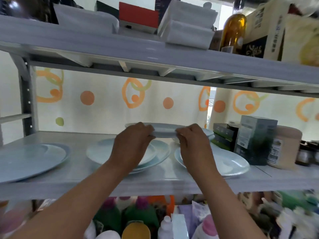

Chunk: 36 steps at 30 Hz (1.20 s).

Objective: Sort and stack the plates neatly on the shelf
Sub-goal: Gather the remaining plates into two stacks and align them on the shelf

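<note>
A small stack of pale plates (164,130) is held up above the grey shelf (155,181), near its back. My left hand (133,142) grips the stack's left edge and my right hand (193,140) grips its right edge. Below my left hand lies a stack of pale blue plates (160,150). A large blue-rimmed plate (32,157) lies flat at the left. Another pale plate (234,163) lies at the right, partly under my right wrist. A further plate (208,133) peeks out behind my right hand.
Boxes (255,135), a beige jar (284,147) and small dark jars (305,154) crowd the shelf's right end. The upper shelf (155,47) hangs close overhead with boxes and a bottle. A patterned curtain (107,100) backs the shelf. Bottles stand on the level below.
</note>
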{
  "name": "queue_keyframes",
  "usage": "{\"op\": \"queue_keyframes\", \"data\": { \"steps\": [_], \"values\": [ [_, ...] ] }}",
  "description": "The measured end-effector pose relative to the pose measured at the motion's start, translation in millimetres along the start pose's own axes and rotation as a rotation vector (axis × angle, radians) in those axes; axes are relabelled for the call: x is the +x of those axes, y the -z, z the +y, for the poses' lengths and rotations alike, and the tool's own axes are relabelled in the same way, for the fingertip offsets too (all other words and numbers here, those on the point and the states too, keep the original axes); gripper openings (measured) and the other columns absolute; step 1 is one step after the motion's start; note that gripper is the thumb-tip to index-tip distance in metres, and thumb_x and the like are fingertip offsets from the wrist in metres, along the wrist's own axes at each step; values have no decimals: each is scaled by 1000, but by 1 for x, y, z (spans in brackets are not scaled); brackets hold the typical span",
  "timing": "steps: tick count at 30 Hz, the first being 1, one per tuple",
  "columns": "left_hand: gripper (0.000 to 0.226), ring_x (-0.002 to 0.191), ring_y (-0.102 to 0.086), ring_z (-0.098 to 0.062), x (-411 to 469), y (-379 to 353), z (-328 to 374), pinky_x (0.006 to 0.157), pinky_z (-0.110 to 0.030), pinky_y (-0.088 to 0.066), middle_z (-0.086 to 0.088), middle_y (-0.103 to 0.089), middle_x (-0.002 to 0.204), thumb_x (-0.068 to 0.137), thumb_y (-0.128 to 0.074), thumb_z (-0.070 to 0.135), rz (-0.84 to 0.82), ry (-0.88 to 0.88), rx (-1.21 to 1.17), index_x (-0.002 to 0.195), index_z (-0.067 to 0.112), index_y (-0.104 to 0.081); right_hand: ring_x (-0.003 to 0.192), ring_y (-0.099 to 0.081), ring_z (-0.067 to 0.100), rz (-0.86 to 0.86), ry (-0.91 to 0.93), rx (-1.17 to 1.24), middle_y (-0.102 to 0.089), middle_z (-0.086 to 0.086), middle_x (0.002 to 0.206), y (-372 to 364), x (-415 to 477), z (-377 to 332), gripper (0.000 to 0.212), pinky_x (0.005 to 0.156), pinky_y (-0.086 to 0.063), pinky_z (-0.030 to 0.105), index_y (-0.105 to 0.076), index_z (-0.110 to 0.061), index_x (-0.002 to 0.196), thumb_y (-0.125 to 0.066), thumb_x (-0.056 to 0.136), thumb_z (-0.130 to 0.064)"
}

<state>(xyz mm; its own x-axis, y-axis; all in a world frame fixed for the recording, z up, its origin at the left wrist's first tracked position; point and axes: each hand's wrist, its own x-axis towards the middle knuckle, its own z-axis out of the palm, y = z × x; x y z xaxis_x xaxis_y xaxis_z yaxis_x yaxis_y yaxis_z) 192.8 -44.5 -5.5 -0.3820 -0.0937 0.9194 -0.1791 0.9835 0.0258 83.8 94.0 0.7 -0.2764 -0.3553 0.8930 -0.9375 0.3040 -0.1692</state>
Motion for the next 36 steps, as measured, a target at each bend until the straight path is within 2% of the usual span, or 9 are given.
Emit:
{"op": "queue_keyframes", "data": {
  "steps": [4,11,16,18,22,24,26,31,36],
  "values": [
    [6,62,-60,-24,-2,-27,27,44,-32,-47,1,-58,68,81,-66,25,-76,-35,-4,82,21,-61,67,-64,25,88,-58,-22,-64,13,79,12,-19,30,19,64,-42,22,-74,-1,85,-59,75,-4],
    [17,52,-56,-19,1,-63,76,36,-28,-40,3,-55,62,74,-77,20,-125,-78,14,74,21,-60,68,-61,18,167,-173,-84,-65,15,82,32,-48,75,25,81,-35,9,-74,2,86,-74,66,17],
    [19,51,-56,-14,-5,-91,100,41,-21,-28,5,-58,63,71,-80,23,-188,-123,7,76,23,-61,70,-65,18,152,-251,-160,-67,12,84,38,-68,99,28,69,-50,17,-75,-1,87,-79,64,14],
    [21,53,-57,-13,-7,-99,104,44,-20,-26,5,-59,65,69,-81,23,-209,-139,-4,77,24,-61,69,-62,15,155,-274,-161,-67,10,83,37,-72,107,26,72,-45,11,-75,-2,88,-79,65,12],
    [20,53,-56,-16,-9,-115,104,40,-24,-35,4,-57,65,73,-76,20,-230,-147,-49,78,23,-58,70,-56,9,166,-296,-176,-67,9,82,32,-78,121,29,75,-39,7,-75,-3,87,-80,62,12],
    [14,54,-54,-16,-11,-121,102,40,-27,-41,4,-56,66,79,-71,22,-215,-136,-99,79,23,-57,69,-63,15,154,-299,-180,-67,8,83,28,-81,125,31,71,-43,9,-75,-3,89,-81,62,12],
    [7,56,-53,-15,-13,-126,101,43,-26,-40,4,-55,68,85,-58,27,-208,-121,-151,79,22,-56,72,-66,22,151,-301,-187,-67,10,84,25,-83,128,33,69,-50,19,-75,-3,90,-80,62,13],
    [22,64,-55,-14,-19,-132,94,56,-27,-44,6,-61,75,91,-42,35,-270,-97,-194,86,25,-61,76,-63,36,126,-284,-277,-70,13,84,25,-84,134,43,65,-52,43,-77,-9,86,-81,53,17],
    [34,77,-58,-14,-22,-127,90,70,-29,-46,7,-66,88,92,-33,37,-378,-53,-221,98,28,-65,82,-64,35,70,-312,-293,-69,9,86,24,-89,126,46,67,-51,45,-77,-15,88,-80,54,15]
  ]
}}
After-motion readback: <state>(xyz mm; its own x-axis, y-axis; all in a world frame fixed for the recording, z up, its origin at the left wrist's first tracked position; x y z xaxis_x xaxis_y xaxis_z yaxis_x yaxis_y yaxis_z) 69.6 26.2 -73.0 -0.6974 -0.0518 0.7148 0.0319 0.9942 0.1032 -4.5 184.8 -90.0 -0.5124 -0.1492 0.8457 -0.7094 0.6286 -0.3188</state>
